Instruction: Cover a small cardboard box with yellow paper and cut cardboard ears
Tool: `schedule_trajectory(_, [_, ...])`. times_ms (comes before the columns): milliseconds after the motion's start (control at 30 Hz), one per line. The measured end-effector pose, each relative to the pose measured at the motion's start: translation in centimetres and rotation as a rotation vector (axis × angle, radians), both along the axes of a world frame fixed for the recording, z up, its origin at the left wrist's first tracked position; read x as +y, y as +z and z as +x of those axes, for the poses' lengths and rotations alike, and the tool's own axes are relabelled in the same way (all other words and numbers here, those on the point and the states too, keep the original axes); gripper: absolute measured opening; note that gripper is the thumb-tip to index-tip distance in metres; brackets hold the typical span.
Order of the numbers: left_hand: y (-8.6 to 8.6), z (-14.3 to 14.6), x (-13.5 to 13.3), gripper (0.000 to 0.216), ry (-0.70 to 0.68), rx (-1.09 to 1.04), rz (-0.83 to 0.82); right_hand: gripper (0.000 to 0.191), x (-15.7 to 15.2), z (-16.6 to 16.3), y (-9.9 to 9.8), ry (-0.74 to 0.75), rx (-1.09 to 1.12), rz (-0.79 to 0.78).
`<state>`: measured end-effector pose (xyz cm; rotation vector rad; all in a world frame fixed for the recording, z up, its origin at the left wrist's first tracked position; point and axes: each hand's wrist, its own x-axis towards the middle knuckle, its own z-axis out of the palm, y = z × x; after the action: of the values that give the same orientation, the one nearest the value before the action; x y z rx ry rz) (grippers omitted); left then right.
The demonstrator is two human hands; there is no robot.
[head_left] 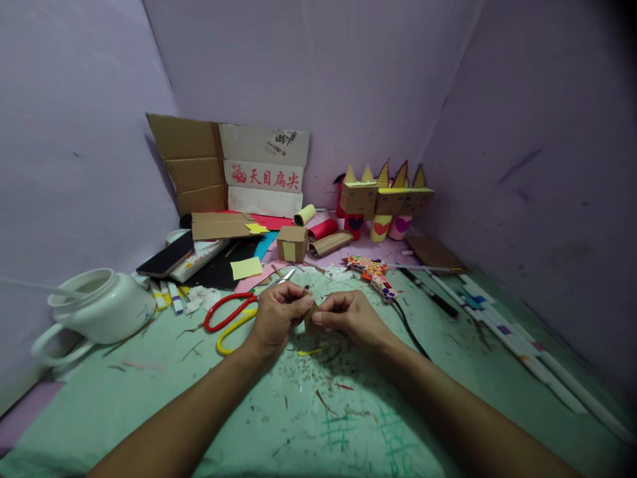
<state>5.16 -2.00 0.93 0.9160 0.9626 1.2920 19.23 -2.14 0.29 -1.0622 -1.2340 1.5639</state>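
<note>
Between my two hands is a small brown piece of cardboard [311,324], pinched at its edges above the littered tabletop. My left hand [279,312] closes thumb and finger on its left side. From the other side my right hand [351,317] grips it in a pinch, and the fingers hide part of it. Scissors with one red and one yellow handle [229,318] lie beside my left hand, blades partly behind it. Beyond my right hand rests a glue gun [371,273] covered in a colourful pattern, its black cord running toward me.
A small cardboard box [292,243] and a yellow paper piece [246,267] lie ahead. Cardboard figures with pointed ears [361,198] stand at the back right. At left are a white pot [102,309] and a phone [166,255]. White strips [522,345] lie right.
</note>
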Motion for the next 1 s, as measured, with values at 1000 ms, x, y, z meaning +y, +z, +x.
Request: schedule_trajectory(1000, [-0.08,-0.32,0.75,0.027,0.069,-0.096,0.065,0.021,-0.04,-0.75,-0.22,-0.098,0.088,-0.035])
